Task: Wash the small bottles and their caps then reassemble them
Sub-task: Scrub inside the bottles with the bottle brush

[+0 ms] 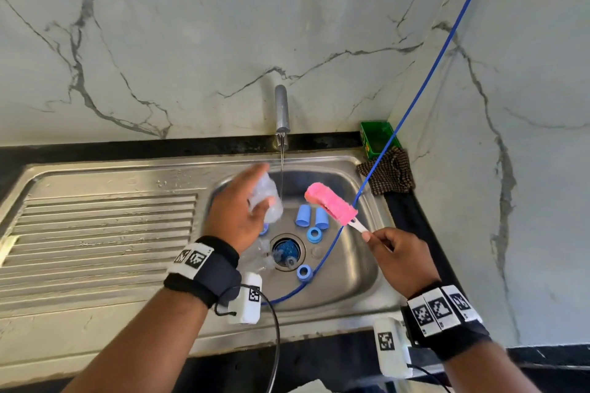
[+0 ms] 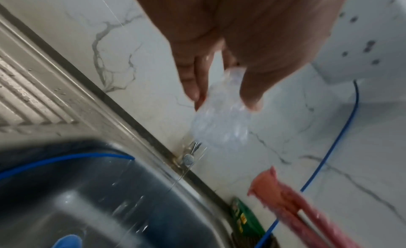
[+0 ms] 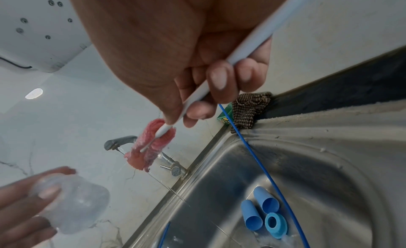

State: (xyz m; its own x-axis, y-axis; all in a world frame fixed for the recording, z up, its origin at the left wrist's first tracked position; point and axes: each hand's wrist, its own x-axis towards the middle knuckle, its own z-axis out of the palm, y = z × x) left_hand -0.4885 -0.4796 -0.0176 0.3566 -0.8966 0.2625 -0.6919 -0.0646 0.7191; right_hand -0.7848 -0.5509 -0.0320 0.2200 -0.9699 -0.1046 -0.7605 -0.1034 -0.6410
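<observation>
Head view: left hand (image 1: pixel 238 210) is gripping a clear bottle (image 1: pixel 266 198) over the sink (image 1: pixel 360 258), just beside the tap (image 1: pixel 282 112) stream; right hand (image 1: pixel 404 260) is pinching the handle of a pink brush (image 1: pixel 330 203). Blue caps (image 1: pixel 303 215) and rings (image 1: pixel 314 234) are lying in the basin near the drain (image 1: pixel 287 251).

Left wrist view: fingers (image 2: pixel 193 78) and thumb are curling round the blurred bottle (image 2: pixel 222 123).

Right wrist view: fingers (image 3: pixel 217 78) are closing on the white handle (image 3: pixel 195 99); two caps (image 3: pixel 251 215) are lying touching a ring (image 3: pixel 275 225).
</observation>
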